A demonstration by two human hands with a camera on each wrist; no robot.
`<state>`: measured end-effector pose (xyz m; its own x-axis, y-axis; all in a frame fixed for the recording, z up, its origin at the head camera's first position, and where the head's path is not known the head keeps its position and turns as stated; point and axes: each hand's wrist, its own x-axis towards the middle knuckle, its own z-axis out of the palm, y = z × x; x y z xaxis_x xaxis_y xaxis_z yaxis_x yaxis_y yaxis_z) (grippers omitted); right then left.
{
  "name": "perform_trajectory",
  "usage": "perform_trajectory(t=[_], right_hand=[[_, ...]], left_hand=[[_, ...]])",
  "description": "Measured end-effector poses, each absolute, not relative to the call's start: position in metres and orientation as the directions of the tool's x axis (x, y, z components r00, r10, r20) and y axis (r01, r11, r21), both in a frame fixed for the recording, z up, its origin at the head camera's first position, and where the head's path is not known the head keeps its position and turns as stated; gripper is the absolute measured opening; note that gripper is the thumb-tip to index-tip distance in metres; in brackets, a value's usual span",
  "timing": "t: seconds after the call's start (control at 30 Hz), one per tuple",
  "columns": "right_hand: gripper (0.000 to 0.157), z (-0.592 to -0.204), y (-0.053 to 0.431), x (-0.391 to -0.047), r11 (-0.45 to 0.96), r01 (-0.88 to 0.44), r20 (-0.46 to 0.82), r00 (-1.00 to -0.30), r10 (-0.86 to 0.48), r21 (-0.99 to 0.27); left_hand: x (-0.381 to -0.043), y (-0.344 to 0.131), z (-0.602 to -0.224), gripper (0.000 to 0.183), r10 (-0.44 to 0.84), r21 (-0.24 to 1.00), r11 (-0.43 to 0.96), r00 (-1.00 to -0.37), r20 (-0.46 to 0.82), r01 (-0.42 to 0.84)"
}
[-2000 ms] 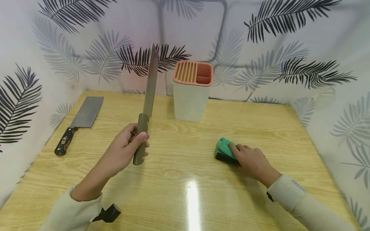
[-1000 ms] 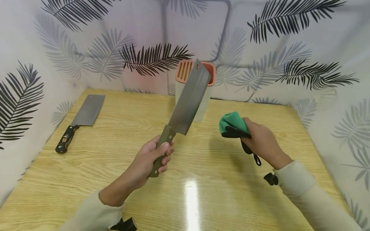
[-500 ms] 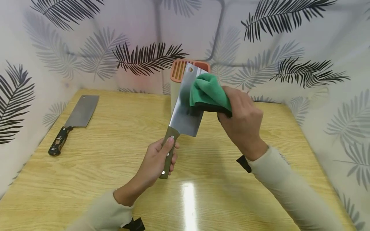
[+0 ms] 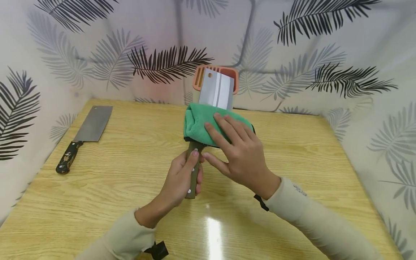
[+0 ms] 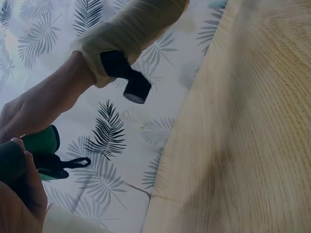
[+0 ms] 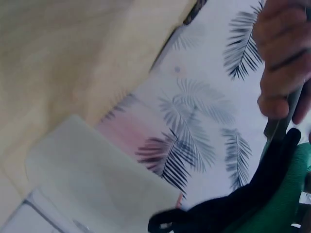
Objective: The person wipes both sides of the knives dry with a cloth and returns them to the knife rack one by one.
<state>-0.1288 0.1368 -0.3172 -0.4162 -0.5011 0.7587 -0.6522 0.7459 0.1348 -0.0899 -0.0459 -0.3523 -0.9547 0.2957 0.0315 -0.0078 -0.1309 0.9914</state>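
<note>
My left hand [image 4: 179, 177] grips the olive handle [image 4: 193, 180] of a cleaver, its blade [image 4: 216, 87] raised over the table and pointing away from me. A folded green cloth [image 4: 203, 124] with black edging lies across the lower blade, hiding that part. On top of the cloth my right hand [image 4: 243, 153] presses with straight fingers, its thumb apart and close to the handle. The right wrist view shows the cloth's black side [image 6: 228, 208] near the fingers of the left hand [image 6: 284, 58]. A black loop [image 5: 77, 162] dangles from the cloth in the left wrist view.
A second cleaver [image 4: 94, 124] with a black patterned handle lies flat at the table's left. Behind the raised blade stands a pale knife holder [image 6: 102, 179] with an orange slotted top [image 4: 199, 77]. Leaf-print fabric [image 4: 292, 54] encloses the wooden table [image 4: 130, 144].
The right hand has lifted the cloth from the table, brought it onto the blade and slid it down toward the handle. The left hand has turned the cleaver's flat side up and moved right.
</note>
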Motion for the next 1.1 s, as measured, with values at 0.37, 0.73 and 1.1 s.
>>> perform_trajectory(t=[0.37, 0.73, 1.1], right_hand=[[0.046, -0.305, 0.143, -0.150, 0.805, -0.593, 0.734, -0.543, -0.409, 0.011], [0.047, -0.280, 0.161, -0.176, 0.798, -0.602, 0.699, -0.585, -0.412, -0.033], [0.049, -0.310, 0.153, -0.140, 0.728, -0.683, 0.666, -0.515, -0.540, 0.062]], left_hand=[[-0.086, -0.042, -0.349, 0.037, 0.339, 0.994, -0.111, -0.940, 0.032, -0.006], [-0.080, -0.040, -0.349, 0.037, 0.386, 0.995, -0.104, -0.922, 0.031, -0.010], [-0.090, -0.041, -0.352, 0.034, 0.338, 0.997, -0.083, -0.940, 0.031, 0.003]])
